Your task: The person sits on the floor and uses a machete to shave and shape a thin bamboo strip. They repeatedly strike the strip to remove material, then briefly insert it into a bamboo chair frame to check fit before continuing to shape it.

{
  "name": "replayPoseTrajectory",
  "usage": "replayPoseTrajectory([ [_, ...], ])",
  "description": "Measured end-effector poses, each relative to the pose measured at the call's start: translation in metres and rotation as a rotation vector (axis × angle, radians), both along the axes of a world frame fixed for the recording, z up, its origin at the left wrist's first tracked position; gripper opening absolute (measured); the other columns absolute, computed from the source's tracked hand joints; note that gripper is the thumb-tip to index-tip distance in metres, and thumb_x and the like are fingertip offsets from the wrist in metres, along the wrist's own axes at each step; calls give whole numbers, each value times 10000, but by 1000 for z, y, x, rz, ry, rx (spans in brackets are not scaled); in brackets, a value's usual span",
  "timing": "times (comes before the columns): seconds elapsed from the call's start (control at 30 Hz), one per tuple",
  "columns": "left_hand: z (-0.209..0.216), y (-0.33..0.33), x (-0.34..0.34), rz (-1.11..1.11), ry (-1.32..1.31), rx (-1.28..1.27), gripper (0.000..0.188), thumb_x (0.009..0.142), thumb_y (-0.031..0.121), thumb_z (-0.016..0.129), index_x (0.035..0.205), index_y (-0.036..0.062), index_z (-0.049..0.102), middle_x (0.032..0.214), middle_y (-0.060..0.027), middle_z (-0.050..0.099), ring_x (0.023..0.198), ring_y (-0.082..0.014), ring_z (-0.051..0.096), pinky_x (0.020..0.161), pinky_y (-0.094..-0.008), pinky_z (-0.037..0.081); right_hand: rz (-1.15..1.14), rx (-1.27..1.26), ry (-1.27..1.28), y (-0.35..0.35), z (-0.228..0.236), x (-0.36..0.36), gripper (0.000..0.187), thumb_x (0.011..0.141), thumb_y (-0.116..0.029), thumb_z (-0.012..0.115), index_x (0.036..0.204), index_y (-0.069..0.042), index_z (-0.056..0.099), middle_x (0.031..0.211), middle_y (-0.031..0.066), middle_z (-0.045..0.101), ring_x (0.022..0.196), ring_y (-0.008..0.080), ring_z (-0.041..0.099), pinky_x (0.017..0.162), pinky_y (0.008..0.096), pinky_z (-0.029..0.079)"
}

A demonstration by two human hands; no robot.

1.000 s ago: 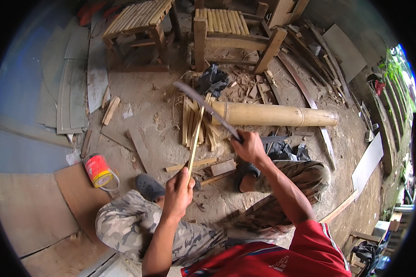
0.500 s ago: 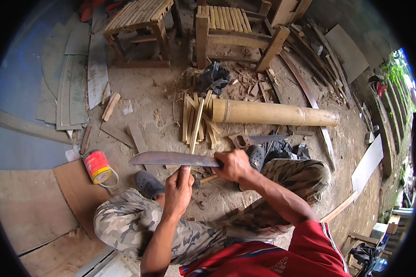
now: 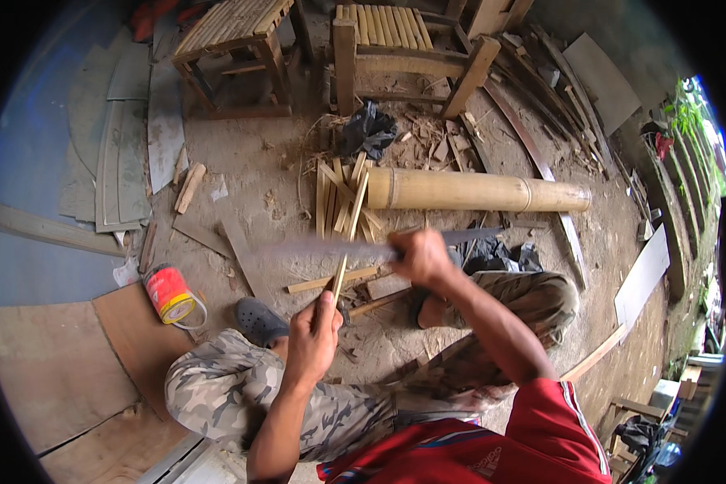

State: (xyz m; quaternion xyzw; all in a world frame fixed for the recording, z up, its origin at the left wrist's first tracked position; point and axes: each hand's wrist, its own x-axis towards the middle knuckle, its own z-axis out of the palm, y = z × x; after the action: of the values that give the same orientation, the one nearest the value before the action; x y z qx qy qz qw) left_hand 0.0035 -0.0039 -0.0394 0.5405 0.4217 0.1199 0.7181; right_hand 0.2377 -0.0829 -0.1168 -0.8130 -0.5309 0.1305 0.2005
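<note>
My left hand (image 3: 313,343) is closed round the lower end of a thin bamboo strip (image 3: 340,278), which slants up and away from me. In my right hand (image 3: 422,256) is the handle of a machete. Its long machete blade (image 3: 315,249), smeared by motion, points left and crosses the strip beyond my left hand. Whether the edge touches the strip cannot be made out. Past the blade, several cut bamboo strips (image 3: 325,206) lie in a pile, against the end of a thick bamboo pole (image 3: 468,190).
A saw blade (image 3: 474,235) shows beyond my right hand, its handle hidden. Black plastic bags (image 3: 369,129) lie among scraps. Two bamboo-topped wooden seats (image 3: 234,32) stand at the back. A red and yellow can (image 3: 169,294) is at left, near my camouflage-trousered knee. Planks line the right side.
The machete has moved away from my left hand, farther up the strip, and is now blurred. My right hand has shifted slightly right and away. My left hand still grips the strip.
</note>
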Motion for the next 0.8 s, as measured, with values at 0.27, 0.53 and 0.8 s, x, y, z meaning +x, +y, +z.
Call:
replayPoseTrajectory([
  [0.27,-18,2,2,-19,57,98,444,1069,359,446,726,82,496,594,66,407,438,-3,301,382,-216,225,201,69,-197,0,1,-10,166,766,-255,681,699,-109,639,552,11,611,418,186,528,410,361,462],
  [0.53,-19,0,4,-27,65,22,442,1064,347,463,741,49,514,617,42,426,494,-39,319,441,-241,261,141,20,-183,-9,-5,2,114,832,-268,631,808,-180,699,597,-12,629,495,162,587,508,389,522],
  [0.8,-29,5,1,6,1,-140,337,1062,351,466,875,78,531,692,37,487,421,6,288,363,-196,221,-198,-12,-125,-10,-5,37,235,803,-346,670,879,-132,732,740,120,714,654,293,700,631,438,575],
])
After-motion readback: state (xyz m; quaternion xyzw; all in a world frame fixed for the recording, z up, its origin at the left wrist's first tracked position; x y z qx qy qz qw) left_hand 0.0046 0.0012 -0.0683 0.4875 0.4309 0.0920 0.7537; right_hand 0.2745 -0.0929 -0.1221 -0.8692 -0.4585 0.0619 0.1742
